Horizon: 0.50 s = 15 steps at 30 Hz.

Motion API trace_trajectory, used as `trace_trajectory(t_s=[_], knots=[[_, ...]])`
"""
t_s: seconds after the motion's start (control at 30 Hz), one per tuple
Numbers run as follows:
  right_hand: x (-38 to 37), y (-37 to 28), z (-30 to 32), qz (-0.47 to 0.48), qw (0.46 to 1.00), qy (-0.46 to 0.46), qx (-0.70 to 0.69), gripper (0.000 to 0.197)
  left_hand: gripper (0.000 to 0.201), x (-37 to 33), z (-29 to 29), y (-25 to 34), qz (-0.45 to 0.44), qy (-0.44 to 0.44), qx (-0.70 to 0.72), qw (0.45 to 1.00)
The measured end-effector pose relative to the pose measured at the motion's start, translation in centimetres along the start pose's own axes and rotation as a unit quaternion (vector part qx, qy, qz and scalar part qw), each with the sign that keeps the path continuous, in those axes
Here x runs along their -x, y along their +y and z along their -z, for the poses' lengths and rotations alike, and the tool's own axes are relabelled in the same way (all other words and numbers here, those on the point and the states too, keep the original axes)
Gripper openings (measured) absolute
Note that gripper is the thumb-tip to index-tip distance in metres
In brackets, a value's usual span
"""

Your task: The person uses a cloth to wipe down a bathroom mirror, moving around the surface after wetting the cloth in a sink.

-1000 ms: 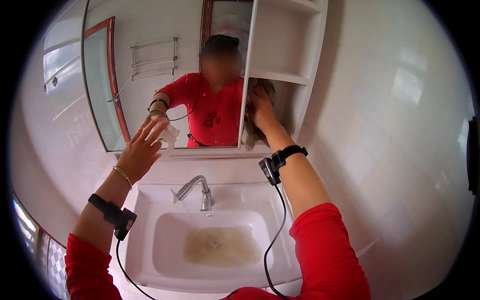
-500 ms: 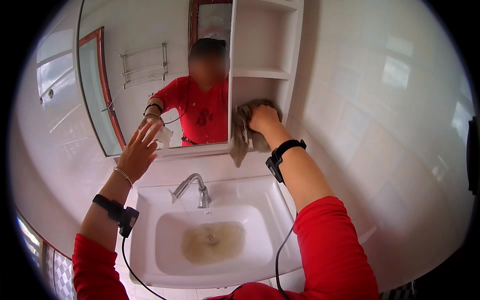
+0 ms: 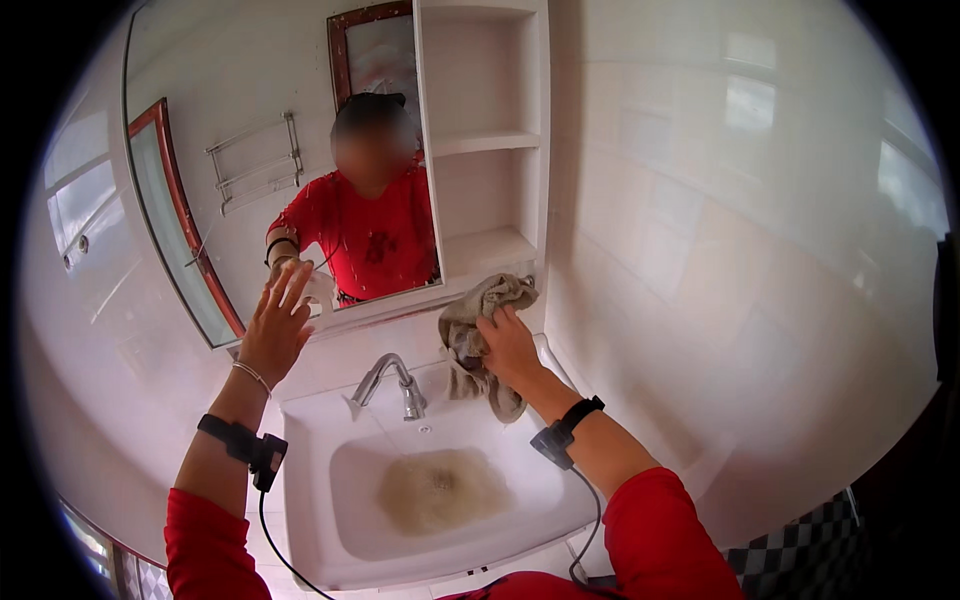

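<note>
Crumpled in my right hand point(image 3: 511, 347) is a grey-brown cloth point(image 3: 468, 335), its folds hanging over the back right part of the white sink point(image 3: 310, 480). That hand is closed around the cloth, just below the open shelf unit point(image 3: 487, 140). My left hand point(image 3: 275, 320) is raised with fingers stretched out, at the lower left part of the mirror point(image 3: 270, 60). It holds nothing, and its fingertips overlap the reflection, so I cannot tell whether they touch the glass. Murky brownish water point(image 3: 410, 490) lies in the basin.
A chrome faucet point(image 3: 405, 385) rises from the back rim of the sink, between my arms. Pale tiled wall point(image 3: 700, 240) closes in on the right. Black cables point(image 3: 270, 530) run down from the bands on my forearms. Checkered floor point(image 3: 800, 550) shows at the lower right.
My right hand has drawn the cloth out of the bottom shelf compartment and down over the sink's back right corner. The left hand stays raised at the mirror; the whole view has shifted slightly.
</note>
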State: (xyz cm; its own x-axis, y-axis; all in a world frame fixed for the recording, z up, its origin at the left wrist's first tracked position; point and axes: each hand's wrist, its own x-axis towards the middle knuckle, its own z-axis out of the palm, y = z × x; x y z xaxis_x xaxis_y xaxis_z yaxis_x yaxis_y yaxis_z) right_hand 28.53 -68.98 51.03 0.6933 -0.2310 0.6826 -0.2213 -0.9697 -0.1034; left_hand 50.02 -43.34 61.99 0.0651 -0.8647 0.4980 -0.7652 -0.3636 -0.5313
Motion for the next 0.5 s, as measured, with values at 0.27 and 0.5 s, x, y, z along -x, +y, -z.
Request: trace_trajectory(t_s=[0.27, 0.5], knots=[[-0.5, 2.6, -0.4, -0.085, 0.984, 0.148, 0.038, 0.049, 0.023, 0.2, 0.4, 0.3, -0.002, -0.026, 0.007, 1.000], [-6.2, 1.0, -4.0, -0.040, 0.997, 0.066, 0.012, 0.037, 0.030, -0.2, 1.1, 0.9, 0.005, -0.017, 0.048, 0.999]])
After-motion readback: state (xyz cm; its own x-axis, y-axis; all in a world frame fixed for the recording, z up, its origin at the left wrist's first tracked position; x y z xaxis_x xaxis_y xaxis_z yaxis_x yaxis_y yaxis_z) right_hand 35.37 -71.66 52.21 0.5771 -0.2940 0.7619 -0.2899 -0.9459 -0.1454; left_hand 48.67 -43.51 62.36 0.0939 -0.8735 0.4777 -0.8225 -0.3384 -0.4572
